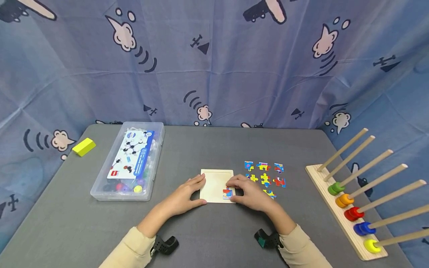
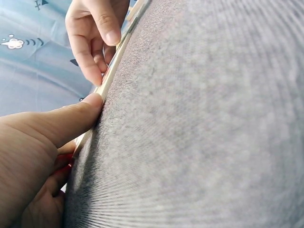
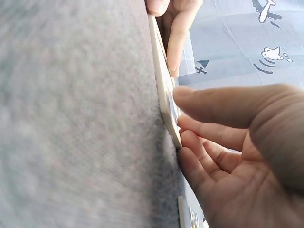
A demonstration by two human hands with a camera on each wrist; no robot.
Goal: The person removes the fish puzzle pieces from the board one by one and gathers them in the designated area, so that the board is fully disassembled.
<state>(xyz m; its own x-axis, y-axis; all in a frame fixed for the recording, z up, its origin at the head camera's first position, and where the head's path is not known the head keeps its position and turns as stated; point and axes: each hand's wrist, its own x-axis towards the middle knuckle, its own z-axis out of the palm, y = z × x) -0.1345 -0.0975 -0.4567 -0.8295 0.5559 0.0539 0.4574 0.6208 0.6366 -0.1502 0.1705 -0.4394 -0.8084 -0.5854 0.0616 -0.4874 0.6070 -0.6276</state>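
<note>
A shallow square wooden puzzle tray [image 1: 213, 184] lies flat on the table between both hands. My left hand [image 1: 185, 193] holds its left side, with the fingers at the upper corner and the thumb at the lower one; in the left wrist view the thumb [image 2: 78, 116] presses on the tray's edge. One colourful jigsaw piece [image 1: 227, 193] sits in the tray's lower right corner. My right hand [image 1: 249, 191] has its thumb and bent index finger around this piece; its other fingers touch the tray's right edge. In the right wrist view the right thumb [image 3: 213, 102] partly covers the piece.
Several loose jigsaw pieces [image 1: 265, 180] lie right of the tray, some partly behind the right hand. A clear plastic case [image 1: 154, 163] stands at left, beside a yellow block [image 1: 83, 147]. A wooden peg stand [image 1: 346, 223] with coloured rings is at right. A patterned curtain [image 1: 214, 74] hangs behind.
</note>
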